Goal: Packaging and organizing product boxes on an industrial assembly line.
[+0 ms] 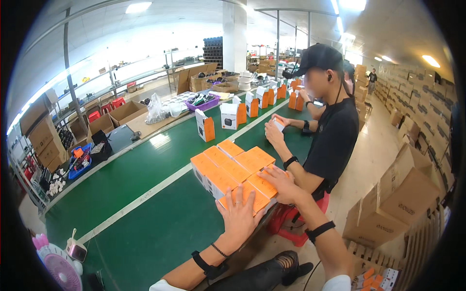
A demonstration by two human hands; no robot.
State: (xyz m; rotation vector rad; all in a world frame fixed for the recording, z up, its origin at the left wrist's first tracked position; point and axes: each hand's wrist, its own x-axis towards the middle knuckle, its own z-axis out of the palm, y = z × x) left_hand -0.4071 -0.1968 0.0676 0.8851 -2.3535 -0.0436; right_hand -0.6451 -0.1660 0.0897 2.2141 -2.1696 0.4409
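Observation:
A block of several small orange-topped boxes (227, 169), white on their sides, lies packed together on the green table (145, 228) in front of me. My left hand (240, 213) rests on the nearest boxes, fingers spread across their orange faces; a ring and wristbands show on it. On the block's right side my right hand (280, 184) lies with fingers stretched over the box tops, its wrist in a dark band. Neither hand is wrapped around a single box. Some box sides are hidden by my hands.
To the right, a person in black (332, 131) handles a small white item. Opened orange-and-white boxes (205, 127) stand along the green belt. A pink fan (60, 269) sits at lower left, a purple basket (203, 103) across the belt. Large cartons (388, 194) and a red stool (297, 225) stand right.

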